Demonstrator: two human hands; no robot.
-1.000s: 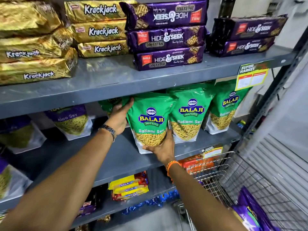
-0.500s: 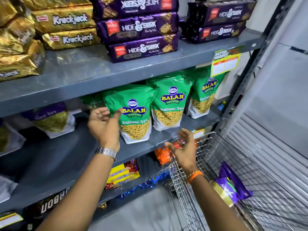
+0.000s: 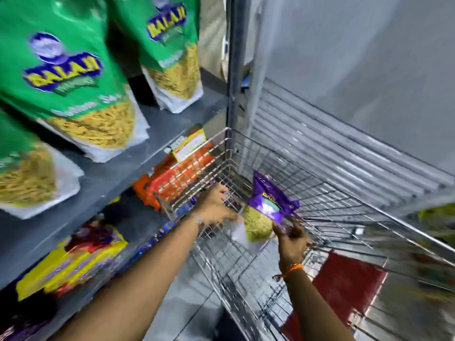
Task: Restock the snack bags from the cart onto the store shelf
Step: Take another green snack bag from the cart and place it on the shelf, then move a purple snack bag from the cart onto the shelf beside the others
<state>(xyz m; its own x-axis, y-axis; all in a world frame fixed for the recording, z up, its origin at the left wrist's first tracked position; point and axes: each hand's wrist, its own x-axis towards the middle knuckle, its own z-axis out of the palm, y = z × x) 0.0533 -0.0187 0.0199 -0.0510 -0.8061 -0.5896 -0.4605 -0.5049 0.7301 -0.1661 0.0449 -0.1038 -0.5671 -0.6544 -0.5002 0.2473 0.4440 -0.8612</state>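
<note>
A purple snack bag [image 3: 268, 205] with a yellow window lies tilted inside the wire cart [image 3: 320, 168], near its far corner. My right hand [image 3: 293, 239] grips the bag's lower right edge. My left hand [image 3: 214, 207] reaches over the cart's rim and closes on the bag's left side by its white bottom corner. Three green Balaji bags [image 3: 73, 77] stand upright on the grey shelf [image 3: 172, 124] at upper left. The whole view is motion-blurred.
A grey shelf post [image 3: 235, 70] rises right beside the cart's far corner. Orange packets [image 3: 177, 178] and yellow packets [image 3: 73, 262] fill the lower shelf. A price tag [image 3: 189, 143] hangs on the shelf edge. Something red [image 3: 344, 286] shows through the cart's floor.
Both hands left the green bag on the shelf and dropped into the cart, where they now hold the purple bag. The view swung down and right.
</note>
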